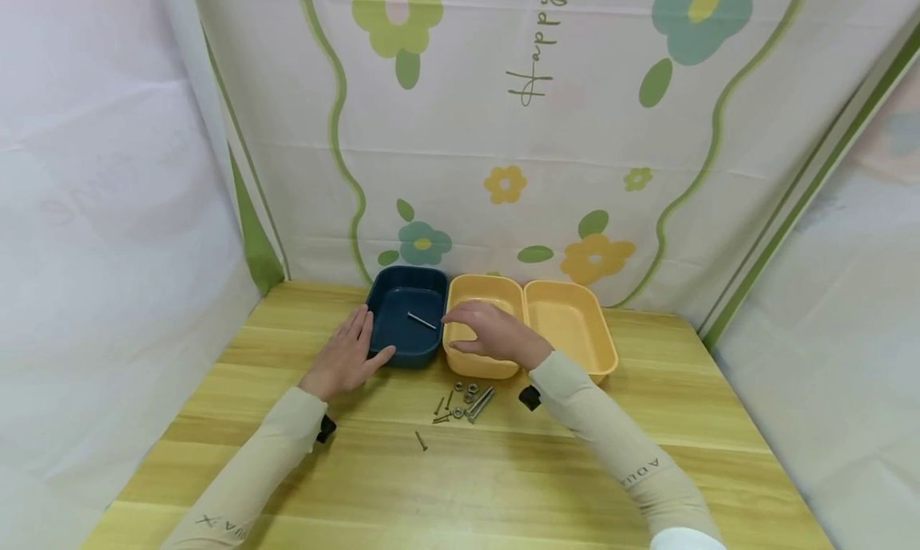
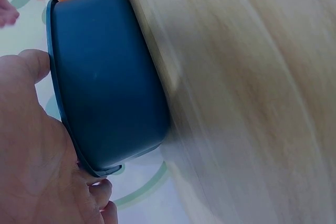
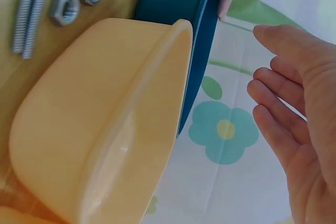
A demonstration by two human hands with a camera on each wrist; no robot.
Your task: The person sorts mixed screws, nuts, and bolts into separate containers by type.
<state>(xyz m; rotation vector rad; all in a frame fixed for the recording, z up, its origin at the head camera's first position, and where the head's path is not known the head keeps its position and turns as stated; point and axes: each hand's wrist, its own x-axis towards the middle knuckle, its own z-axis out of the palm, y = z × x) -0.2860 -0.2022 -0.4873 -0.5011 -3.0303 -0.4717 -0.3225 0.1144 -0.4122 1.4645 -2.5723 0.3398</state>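
"Inside the dark-blue rounded plastic box, where is the slim silver metal bolt?"

"Toward the right wall; I cannot tell whether it rests on the floor."

"And the hands?"

"The left hand touches the blue rim, fingers extended along its left side, thumb spread to the near edge. The right hand is empty, its fingers loosely bent, above the middle pale-yellow rounded plastic box."

"How is this best done?"

"I'd let go low over the box, with the left hand light on the rim so nothing tips, then lift the right clear of both rims."

"And the pieces on the table?"

"Separate the two long threaded steel bolts, which lie together, without scattering the hexagonal steel nuts beside them."
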